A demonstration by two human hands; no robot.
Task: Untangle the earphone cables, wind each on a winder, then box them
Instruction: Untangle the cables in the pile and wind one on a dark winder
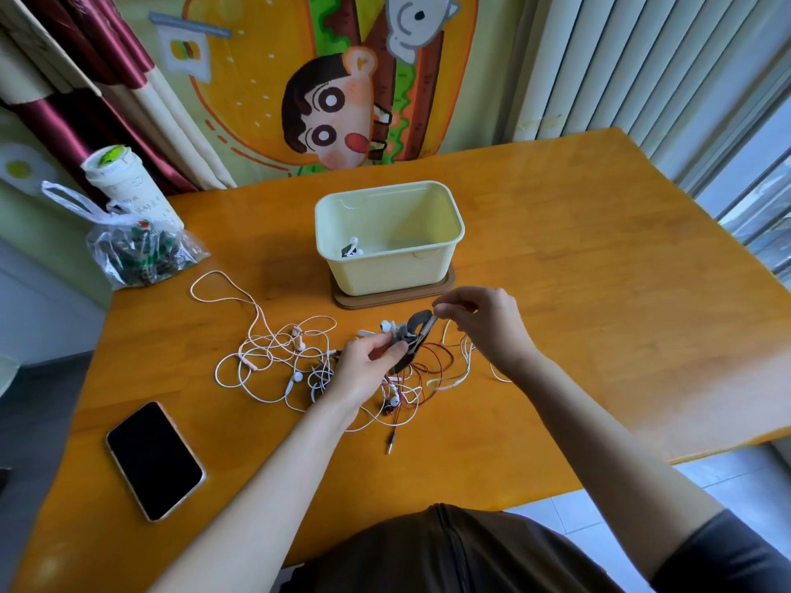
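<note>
A tangle of white earphone cables (274, 357) lies on the orange table, mixed with a thin red cable (432, 370). My left hand (364, 365) grips a dark grey winder (411, 340) above the tangle, with white cable wound on it. My right hand (479, 323) pinches the white cable at the winder's upper end. The pale yellow box (428, 267) stands open behind my hands on a brown lid, and one wound earphone (352, 248) lies in its left corner.
A black phone (154, 460) lies face up at the front left. At the back left are a clear plastic bag of dark winders (137, 250) and a white cup (124, 181). A loose jack plug (389, 445) lies near my left forearm.
</note>
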